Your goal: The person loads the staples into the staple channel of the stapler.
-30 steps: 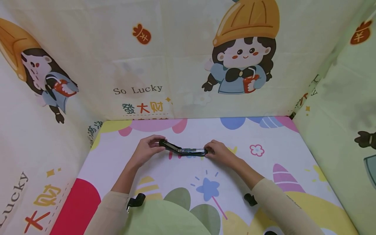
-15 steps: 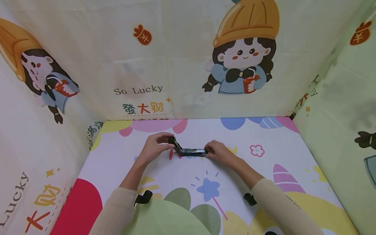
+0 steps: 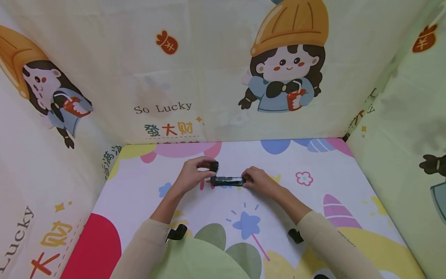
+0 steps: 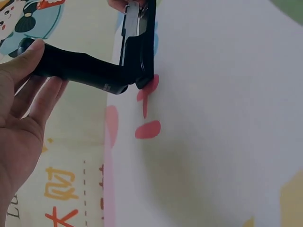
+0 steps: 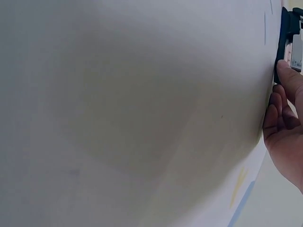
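A black stapler [image 3: 228, 181] lies on the table, hinged wide so that its top arm stands up from the base at roughly a right angle. My left hand [image 3: 195, 170] pinches the free end of that top arm [image 4: 78, 66] between thumb and fingers. At the base's other end, my right hand [image 3: 259, 179] grips the tip with thumb and curled fingers. A metal staple channel [image 4: 134, 21] shows along the base in the left wrist view. In the right wrist view, only part of the stapler base [image 5: 281, 45] shows beside the thumb, at the right edge.
A white cloth with coloured cartoon prints covers the table [image 3: 285, 209]. Cream printed curtains [image 3: 223, 77] close in the back and both sides. Black wrist cameras [image 3: 177, 232] sit at both sleeves.
My left hand has moved right, swinging the stapler's top arm from lying nearly flat on the left to standing upright over the hinge. My right hand has stayed in place on the base.
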